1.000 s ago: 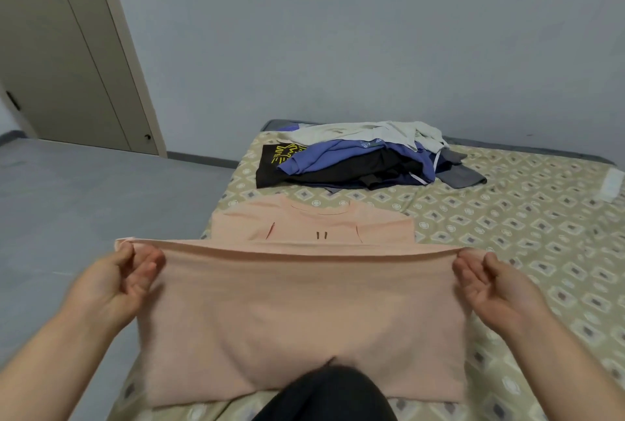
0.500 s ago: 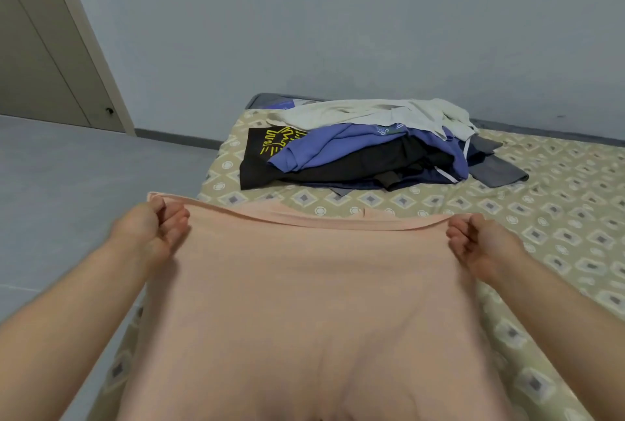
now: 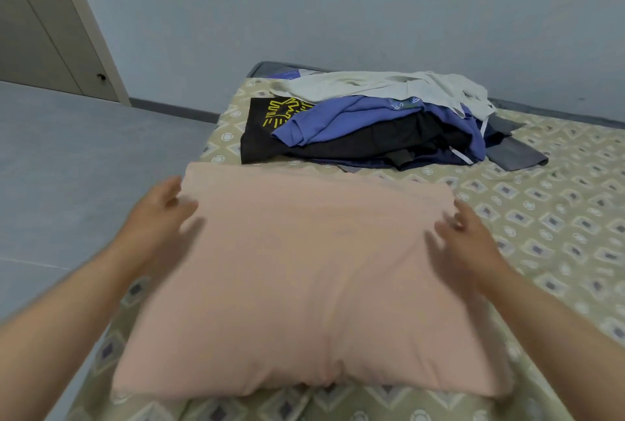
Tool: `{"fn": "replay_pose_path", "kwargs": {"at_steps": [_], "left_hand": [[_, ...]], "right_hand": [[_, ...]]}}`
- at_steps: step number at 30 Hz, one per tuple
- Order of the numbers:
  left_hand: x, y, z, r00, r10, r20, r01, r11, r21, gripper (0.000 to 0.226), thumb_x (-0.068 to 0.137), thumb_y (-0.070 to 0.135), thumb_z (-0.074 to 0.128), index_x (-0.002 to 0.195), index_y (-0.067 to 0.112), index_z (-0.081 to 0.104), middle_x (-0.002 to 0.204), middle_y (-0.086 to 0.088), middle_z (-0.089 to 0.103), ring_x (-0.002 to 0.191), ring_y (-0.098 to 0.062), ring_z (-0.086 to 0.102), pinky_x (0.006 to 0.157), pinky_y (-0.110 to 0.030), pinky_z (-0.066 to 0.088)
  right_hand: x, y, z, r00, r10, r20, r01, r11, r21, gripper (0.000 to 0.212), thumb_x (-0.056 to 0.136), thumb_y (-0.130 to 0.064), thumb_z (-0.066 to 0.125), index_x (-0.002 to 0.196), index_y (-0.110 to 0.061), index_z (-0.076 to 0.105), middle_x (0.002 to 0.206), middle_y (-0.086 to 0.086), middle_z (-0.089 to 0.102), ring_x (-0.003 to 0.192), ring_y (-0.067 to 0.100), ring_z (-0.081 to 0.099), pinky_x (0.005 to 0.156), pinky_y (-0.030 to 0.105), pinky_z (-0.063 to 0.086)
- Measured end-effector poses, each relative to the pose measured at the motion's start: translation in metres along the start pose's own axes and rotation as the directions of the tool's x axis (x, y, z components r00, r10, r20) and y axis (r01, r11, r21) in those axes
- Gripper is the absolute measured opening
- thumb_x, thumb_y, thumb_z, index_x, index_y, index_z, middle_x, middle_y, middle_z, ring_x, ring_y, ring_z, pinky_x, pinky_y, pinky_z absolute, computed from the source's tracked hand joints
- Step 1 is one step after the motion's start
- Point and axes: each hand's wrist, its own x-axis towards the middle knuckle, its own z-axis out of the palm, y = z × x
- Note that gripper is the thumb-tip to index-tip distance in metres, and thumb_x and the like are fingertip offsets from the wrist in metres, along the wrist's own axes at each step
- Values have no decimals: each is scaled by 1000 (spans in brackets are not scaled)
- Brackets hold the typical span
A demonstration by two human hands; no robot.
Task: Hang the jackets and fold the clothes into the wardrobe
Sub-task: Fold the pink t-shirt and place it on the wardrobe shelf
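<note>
A peach shirt (image 3: 314,271) lies folded in half on the patterned bed (image 3: 548,224), its fold edge toward me. My left hand (image 3: 159,217) hovers at the shirt's far left corner with fingers spread, blurred by motion. My right hand (image 3: 463,238) rests on the shirt near its far right corner, fingers straight and also blurred. Neither hand grips the cloth. Behind the shirt sits a pile of clothes (image 3: 372,123): a black top with a yellow print, a blue garment, a white one and a grey one.
The bed's left edge drops to a grey floor (image 3: 84,156). A beige door (image 3: 40,24) stands at the far left. A pale wall (image 3: 338,8) runs behind the bed.
Both hands carried the shirt's hem forward over the collar, laid it down and let go. The fingers have straightened, and the view has moved closer to the pile.
</note>
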Motion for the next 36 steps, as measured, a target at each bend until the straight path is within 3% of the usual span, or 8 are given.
{"fn": "replay_pose_path", "kwargs": {"at_steps": [6,9,12,17,21,25,31,36], "left_hand": [[-122,-85,-21,975,-141,-170,182,948,261,25,81,12,72,104,13,64,97,-7,68,86,-27,61,84,-44,47],[-155,-98,-32,951,-269,-149,288,949,125,15,85,2,69,99,8,65,83,-15,69,72,-29,63,71,-32,56],[-165,-84,-39,906,-423,-18,419,901,-118,2,92,5,62,93,4,61,74,-15,62,59,-23,53,35,-19,40],[-167,-71,-56,759,-595,263,651,694,-309,15,89,4,56,101,12,59,79,-7,56,40,-9,55,35,-16,42],[-161,-74,-74,715,-623,319,699,650,-297,46,76,4,60,122,7,57,80,-14,69,52,-18,68,44,-27,55],[-174,-57,-60,687,-589,426,716,651,-254,20,83,10,62,103,12,58,80,-21,68,48,-28,67,34,-27,49],[-162,-66,-59,743,-659,114,639,649,-413,16,102,11,46,88,5,50,83,-22,53,56,-30,62,33,-28,51],[-153,-77,-54,748,-660,70,595,621,-510,9,96,5,56,103,-1,54,88,-16,56,72,-25,57,38,-30,54]], "right_hand": [[-121,86,-29,973,139,-184,-156,984,-86,24,92,-9,60,116,-12,65,113,6,67,102,24,60,86,37,42],[-153,109,-46,966,236,-104,-233,972,38,11,92,-8,63,93,-15,71,93,6,72,87,26,65,77,37,47],[-163,111,-53,937,343,66,-344,877,336,10,95,-1,56,99,-2,65,68,10,61,56,21,51,50,25,43],[-167,95,-58,856,425,295,-515,639,572,11,96,-8,53,90,-16,54,57,4,48,39,11,39,35,16,33],[-165,92,-57,857,376,352,-515,613,599,13,96,-7,53,87,-17,51,55,3,45,39,9,33,33,15,23],[-163,88,-53,784,389,484,-599,679,425,8,100,-20,54,97,-14,50,76,18,66,44,17,55,34,19,40],[-143,102,-71,833,485,265,-530,566,631,14,105,-12,45,102,-1,53,83,20,61,50,22,68,45,32,58],[-144,100,-67,811,517,274,-554,525,646,8,100,-5,52,99,2,56,93,17,62,78,27,62,49,35,60]]}}
